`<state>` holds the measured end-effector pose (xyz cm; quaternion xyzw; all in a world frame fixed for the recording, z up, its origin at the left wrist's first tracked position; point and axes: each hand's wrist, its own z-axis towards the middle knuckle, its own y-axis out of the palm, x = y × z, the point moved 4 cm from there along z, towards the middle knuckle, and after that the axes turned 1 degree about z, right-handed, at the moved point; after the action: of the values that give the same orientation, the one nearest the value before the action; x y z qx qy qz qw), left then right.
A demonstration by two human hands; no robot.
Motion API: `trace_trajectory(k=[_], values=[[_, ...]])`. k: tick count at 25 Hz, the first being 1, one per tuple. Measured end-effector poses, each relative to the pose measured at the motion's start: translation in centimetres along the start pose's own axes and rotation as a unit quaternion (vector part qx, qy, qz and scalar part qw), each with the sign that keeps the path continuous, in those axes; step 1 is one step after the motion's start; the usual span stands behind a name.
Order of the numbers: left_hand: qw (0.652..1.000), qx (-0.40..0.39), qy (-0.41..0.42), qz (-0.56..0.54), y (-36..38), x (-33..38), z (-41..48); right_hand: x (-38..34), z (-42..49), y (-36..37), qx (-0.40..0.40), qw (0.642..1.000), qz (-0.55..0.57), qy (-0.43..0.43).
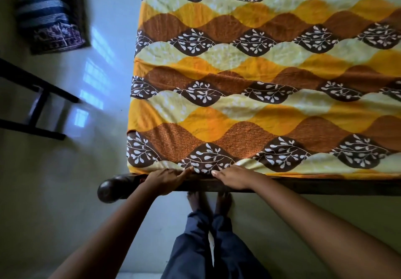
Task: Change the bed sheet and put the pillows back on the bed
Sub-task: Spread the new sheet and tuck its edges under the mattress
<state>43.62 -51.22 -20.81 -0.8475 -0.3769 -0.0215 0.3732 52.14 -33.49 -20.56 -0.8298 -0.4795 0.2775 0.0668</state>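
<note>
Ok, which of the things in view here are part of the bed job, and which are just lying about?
Part of the job:
- patterned bed sheet, spread over the mattress
- wooden bed frame at the near edge
- left hand and right hand, both at the sheet's near edge

Just lying about:
- striped bundle on the floor, blurred
- dark furniture legs

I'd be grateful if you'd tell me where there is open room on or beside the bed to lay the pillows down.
The whole visible sheet is bare from the foot rail upward. Floor is open between the mattress's left edge and the dark frame. Crowded only at the near edge, where left hand and right hand press the sheet, and at the striped bundle.
</note>
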Motion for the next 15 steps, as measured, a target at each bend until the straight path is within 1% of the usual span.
trace_trajectory(k=[2, 3, 4, 5, 6, 7, 9, 10, 12, 15], values=[[0.998, 0.006, 0.01, -0.061, 0.2, -0.1, -0.3, 0.1, -0.5, 0.4, -0.012, 1.0, 0.022, 0.014], [0.994, 0.027, 0.002, -0.102, -0.2, 0.1, -0.5, 0.1, -0.8, 0.5, 0.005, 0.999, 0.035, 0.018], [0.989, 0.05, -0.026, -0.139, -0.9, 0.0, -1.2, 0.0, -1.2, 0.5, 0.047, 0.997, 0.054, 0.015], [0.987, 0.064, -0.035, -0.145, -1.2, -0.1, -1.8, 0.1, -1.5, 0.4, 0.117, 0.99, 0.082, 0.004], [0.981, 0.08, -0.036, -0.173, -1.3, 0.1, -2.5, 0.1, -2.1, 0.3, 0.194, 0.974, 0.12, -0.01], [0.972, 0.107, -0.025, -0.208, -1.4, 0.4, -3.1, 0.2, -2.9, 0.4, 0.262, 0.95, 0.169, -0.022], [0.947, 0.179, -0.006, -0.265, -2.1, 1.9, -4.6, 0.6, -4.7, 0.8, 0.362, 0.89, 0.275, -0.03], [0.937, 0.212, 0.009, -0.277, -2.3, 2.5, -4.9, 0.7, -5.8, 0.9, 0.399, 0.862, 0.31, -0.026], [0.924, 0.246, 0.023, -0.291, -2.5, 4.1, -4.5, 1.0, -8.0, 1.3, 0.444, 0.826, 0.348, -0.005], [0.919, 0.248, 0.023, -0.304, -3.3, 7.3, -2.7, 3.1, -10.9, 1.7, 0.481, 0.792, 0.375, 0.032]])
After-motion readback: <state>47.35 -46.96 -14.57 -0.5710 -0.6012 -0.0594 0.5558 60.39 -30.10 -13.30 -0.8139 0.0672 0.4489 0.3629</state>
